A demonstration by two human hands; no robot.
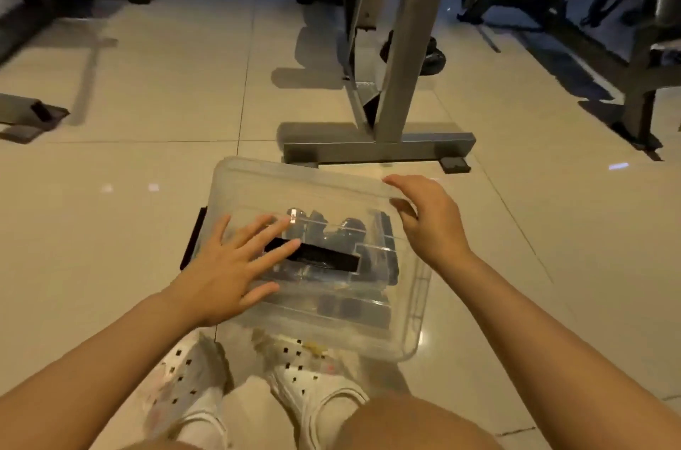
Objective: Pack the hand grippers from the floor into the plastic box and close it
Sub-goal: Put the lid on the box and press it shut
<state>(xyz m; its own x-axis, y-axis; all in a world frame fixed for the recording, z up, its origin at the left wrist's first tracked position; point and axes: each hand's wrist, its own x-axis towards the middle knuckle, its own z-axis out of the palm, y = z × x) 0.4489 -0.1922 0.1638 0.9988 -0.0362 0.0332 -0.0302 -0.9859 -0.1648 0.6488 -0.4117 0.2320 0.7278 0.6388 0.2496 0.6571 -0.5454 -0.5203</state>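
In the head view the clear plastic box (pixel 401 324) sits on the pale tiled floor (pixel 129 191), dark hand grippers (pixel 331 228) inside, its transparent lid (pixel 258 184) laid on top. The left hand (pixel 224 269) presses flat with fingers spread while the right hand (pixel 431 221) hovers relaxed at the far edge; closing looks underway, and next the black side latch (pixel 195 239) likely needs snapping

No text, brand, number or sign can be read anywhere. The black strip (pixel 313 258) on the clear lid (pixel 294 184), just beside the left hand (pixel 228 276), shows no lettering.

Glossy beige tiled floor (pixel 147 88) with dark grout lines, grey steel gym frame (pixel 390 81) on T-shaped foot at centre, dark equipment (pixel 575 0) top right, dim warm light
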